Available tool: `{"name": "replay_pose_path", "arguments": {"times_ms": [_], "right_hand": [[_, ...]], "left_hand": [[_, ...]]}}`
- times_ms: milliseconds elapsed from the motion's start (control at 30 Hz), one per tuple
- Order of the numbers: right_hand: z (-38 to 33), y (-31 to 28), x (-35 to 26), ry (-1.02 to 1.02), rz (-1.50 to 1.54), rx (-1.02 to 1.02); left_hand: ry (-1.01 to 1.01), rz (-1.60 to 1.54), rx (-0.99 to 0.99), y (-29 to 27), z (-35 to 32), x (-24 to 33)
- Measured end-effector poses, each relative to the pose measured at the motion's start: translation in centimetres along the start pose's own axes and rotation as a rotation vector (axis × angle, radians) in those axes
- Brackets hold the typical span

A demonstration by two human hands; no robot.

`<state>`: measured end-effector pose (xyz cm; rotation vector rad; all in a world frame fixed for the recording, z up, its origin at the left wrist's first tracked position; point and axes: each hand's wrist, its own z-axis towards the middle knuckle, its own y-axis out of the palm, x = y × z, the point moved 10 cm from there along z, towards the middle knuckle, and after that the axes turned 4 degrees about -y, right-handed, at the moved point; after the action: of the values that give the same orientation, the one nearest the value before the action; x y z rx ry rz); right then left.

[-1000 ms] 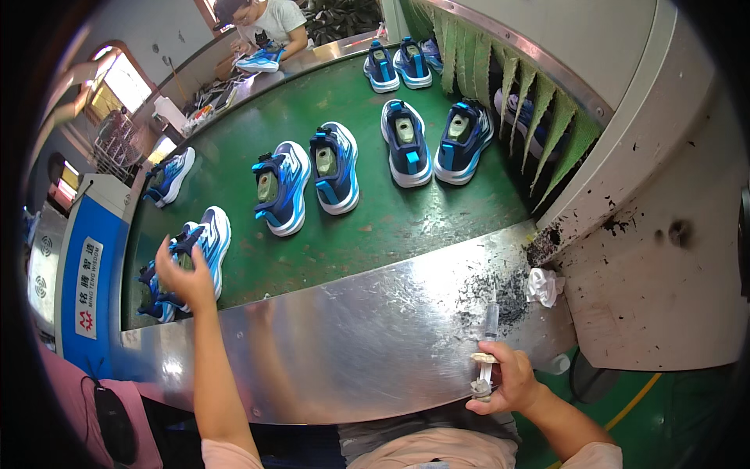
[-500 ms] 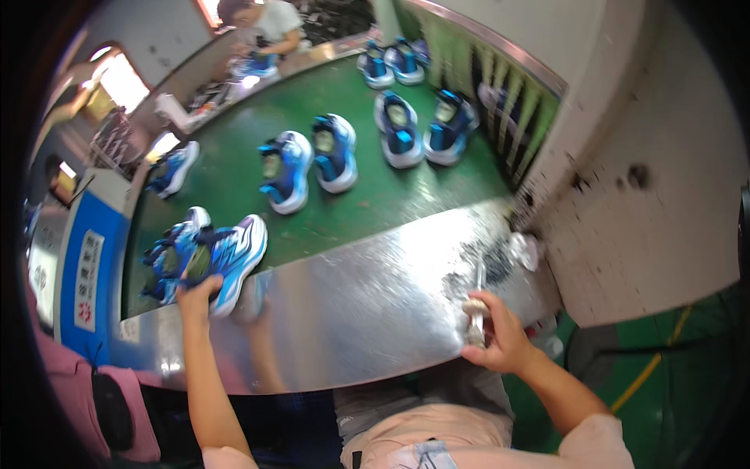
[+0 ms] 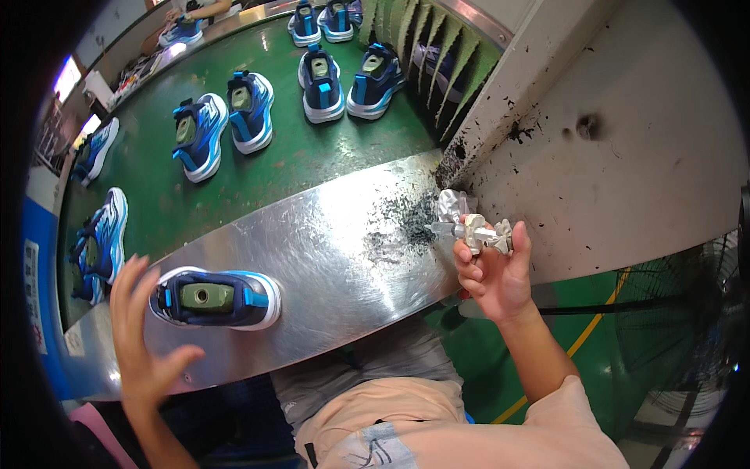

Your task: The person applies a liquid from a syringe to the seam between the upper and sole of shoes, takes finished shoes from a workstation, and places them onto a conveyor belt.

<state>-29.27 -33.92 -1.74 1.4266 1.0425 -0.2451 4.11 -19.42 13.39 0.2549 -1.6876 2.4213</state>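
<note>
A navy and blue sneaker (image 3: 244, 314) with a white sole lies on the metal table edge (image 3: 336, 258), a green last (image 3: 223, 297) filling its opening. My left hand (image 3: 144, 359) is beside its left end, fingers spread, holding nothing. In my right hand (image 3: 501, 288), over the table's right end, is a clear syringe (image 3: 447, 229) with whitish wrapping round its barrel and plunger end. Its tip points left, apart from the sneaker. A crumpled whitish wad (image 3: 451, 205) sits just behind the syringe.
More matching sneakers stand on the green belt (image 3: 312, 176), a pair (image 3: 201, 141) at its middle. Green strip curtains (image 3: 410, 47) hang at a machine opening, back right. A beige panel (image 3: 617, 180) rises at right, with dark smears near its corner. A black fan (image 3: 680, 320) stands lower right.
The sneaker my left hand was gripping now rests on the metal edge, let go. My right hand has turned the syringe from upright to pointing left. The view has shifted.
</note>
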Motion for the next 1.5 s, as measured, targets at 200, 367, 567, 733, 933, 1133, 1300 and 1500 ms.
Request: {"name": "replay_pose_path", "arguments": {"times_ms": [200,367,567,733,933,1133,1300,1500], "right_hand": [[-0.5,1.0,0.6,-0.028,-0.358,-0.096],[-2.4,2.1,3.7,-0.032,-0.967,-0.258],[-2.8,4.5,3.5,0.059,-1.040,-0.178],[-2.1,14.8,3.5,0.121,-0.333,-0.401],[-1.1,26.6,11.5,0.543,-0.104,-0.613],[0.0,30.7,17.1,0.635,-0.190,-0.780],[0.6,31.2,19.4,0.684,-0.356,-0.736],[1.3,30.8,20.9,0.718,-0.421,-0.647]], "left_hand": [[-0.047,-0.273,-0.340,5.7,2.5,-1.5],[0.115,-0.220,-0.132,4.6,-2.4,4.7],[0.176,-0.154,0.074,4.4,-7.3,7.5],[0.096,-0.166,0.121,5.2,-8.9,6.6],[0.110,-0.207,0.142,5.0,-9.9,6.5],[0.116,-0.271,0.218,5.5,-11.4,6.3],[0.128,-0.238,0.249,5.4,-11.7,6.0],[0.145,-0.234,0.225,5.7,-12.2,5.9]]}}
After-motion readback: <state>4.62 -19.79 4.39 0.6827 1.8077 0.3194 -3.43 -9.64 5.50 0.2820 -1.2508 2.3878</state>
